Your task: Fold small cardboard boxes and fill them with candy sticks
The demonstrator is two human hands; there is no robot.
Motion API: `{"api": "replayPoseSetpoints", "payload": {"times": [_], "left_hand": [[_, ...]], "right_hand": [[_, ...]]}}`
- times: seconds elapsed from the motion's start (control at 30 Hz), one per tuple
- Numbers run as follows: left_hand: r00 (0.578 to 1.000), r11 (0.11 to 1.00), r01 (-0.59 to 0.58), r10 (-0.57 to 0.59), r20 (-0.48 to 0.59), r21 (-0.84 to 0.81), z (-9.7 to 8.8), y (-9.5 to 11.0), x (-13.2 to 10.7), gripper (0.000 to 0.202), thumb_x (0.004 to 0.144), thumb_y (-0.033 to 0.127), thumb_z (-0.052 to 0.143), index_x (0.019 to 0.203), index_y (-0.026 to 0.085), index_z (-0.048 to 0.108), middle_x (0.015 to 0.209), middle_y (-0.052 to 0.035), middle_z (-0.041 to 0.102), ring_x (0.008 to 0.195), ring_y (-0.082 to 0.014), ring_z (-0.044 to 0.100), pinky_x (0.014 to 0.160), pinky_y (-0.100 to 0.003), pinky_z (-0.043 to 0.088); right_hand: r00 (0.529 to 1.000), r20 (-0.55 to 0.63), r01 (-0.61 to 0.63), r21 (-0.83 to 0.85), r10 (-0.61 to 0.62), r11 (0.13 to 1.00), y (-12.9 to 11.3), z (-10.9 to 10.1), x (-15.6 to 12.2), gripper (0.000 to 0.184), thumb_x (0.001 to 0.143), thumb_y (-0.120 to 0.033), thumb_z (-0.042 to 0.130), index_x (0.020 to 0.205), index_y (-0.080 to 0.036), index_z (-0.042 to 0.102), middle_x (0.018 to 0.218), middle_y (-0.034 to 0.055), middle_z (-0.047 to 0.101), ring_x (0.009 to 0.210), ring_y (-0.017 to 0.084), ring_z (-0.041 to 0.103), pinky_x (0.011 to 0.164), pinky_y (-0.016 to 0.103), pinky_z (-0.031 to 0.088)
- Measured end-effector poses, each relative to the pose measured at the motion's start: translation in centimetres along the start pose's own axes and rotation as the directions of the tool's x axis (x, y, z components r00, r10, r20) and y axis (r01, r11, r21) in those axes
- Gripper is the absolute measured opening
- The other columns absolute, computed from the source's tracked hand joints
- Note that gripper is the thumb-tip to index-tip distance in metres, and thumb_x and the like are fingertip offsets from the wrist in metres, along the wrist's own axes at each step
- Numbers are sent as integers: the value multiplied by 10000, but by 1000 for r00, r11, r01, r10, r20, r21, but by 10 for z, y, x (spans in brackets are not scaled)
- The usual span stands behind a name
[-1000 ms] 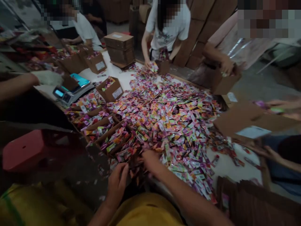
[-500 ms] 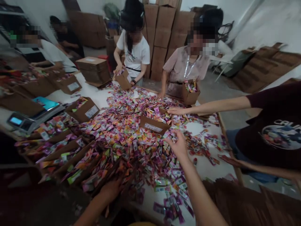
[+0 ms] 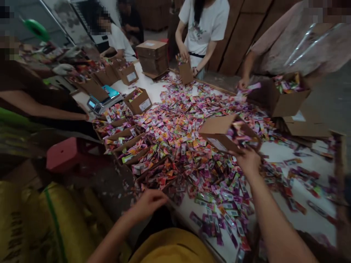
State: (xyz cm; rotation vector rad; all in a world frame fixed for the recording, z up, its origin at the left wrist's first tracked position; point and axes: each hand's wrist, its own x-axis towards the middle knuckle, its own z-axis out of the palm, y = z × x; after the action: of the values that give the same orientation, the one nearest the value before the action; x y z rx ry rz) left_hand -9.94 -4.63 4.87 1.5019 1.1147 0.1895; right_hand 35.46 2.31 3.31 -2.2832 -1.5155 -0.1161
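A small cardboard box (image 3: 218,126) with a white label is tilted on its side over the heap, its mouth toward my right hand (image 3: 249,163). That hand grips the box at its lower near rim, and several sachets show inside the opening. My left hand (image 3: 153,201) is at the near table edge, beside the row of filled boxes (image 3: 128,142), its fingers loosely apart with nothing visible in them. Small colourful sachets (image 3: 189,138), mostly purple, pink and orange, spread thickly across the white table (image 3: 276,149).
Co-workers stand across the table; one holds a small box (image 3: 186,73), another is beside a filled box (image 3: 290,98). A scale (image 3: 101,100) and a labelled box (image 3: 138,101) are at left. A red stool (image 3: 64,153) and yellow sacks (image 3: 71,219) stand on the floor.
My right hand has moved from beside the box to gripping it, and the box has tipped over. My left hand has drawn back from the row of boxes. The view has swung left.
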Motion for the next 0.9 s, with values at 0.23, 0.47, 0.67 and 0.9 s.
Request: {"api": "replayPoseSetpoints", "payload": {"times": [0.23, 0.47, 0.67, 0.9], "left_hand": [[812, 595, 567, -522, 263, -570, 92, -84, -4, 394, 726, 455, 699, 1019, 191, 697, 860, -38, 714, 755, -181, 639, 720, -282, 488], [644, 56, 445, -713, 276, -894, 99, -134, 2, 405, 871, 506, 481, 1081, 180, 596, 1066, -111, 649, 919, -266, 636, 843, -446, 501], [666, -32, 197, -729, 158, -980, 81, -139, -2, 392, 891, 376, 433, 1235, 223, 542, 1161, -97, 649, 986, -257, 642, 915, -445, 475], [858, -251, 175, -435, 272, -952, 69, -112, 7, 618, 864, 599, 409, 1170, 112, 637, 1066, -181, 710, 948, -323, 676, 840, -444, 529]], "right_hand": [[886, 87, 389, 398, -456, 831, 27, -36, -172, 191, 835, -334, 586, 761, -262, 746, 815, 54, 741, 1004, 277, 664, 850, 447, 532], [718, 264, 545, 362, -644, 756, -50, -9, -210, 364, 836, -102, 461, 926, -298, 754, 1022, 27, 748, 1223, 312, 561, 904, 526, 480], [639, 294, 642, 305, -710, 704, 16, -27, -207, 358, 841, -151, 472, 944, -356, 747, 1021, 34, 748, 1152, 281, 612, 891, 466, 478], [419, 201, 795, 391, -885, 465, -51, 64, -212, 136, 794, -234, 663, 831, -352, 716, 924, -54, 759, 994, 251, 667, 916, 418, 389]]}}
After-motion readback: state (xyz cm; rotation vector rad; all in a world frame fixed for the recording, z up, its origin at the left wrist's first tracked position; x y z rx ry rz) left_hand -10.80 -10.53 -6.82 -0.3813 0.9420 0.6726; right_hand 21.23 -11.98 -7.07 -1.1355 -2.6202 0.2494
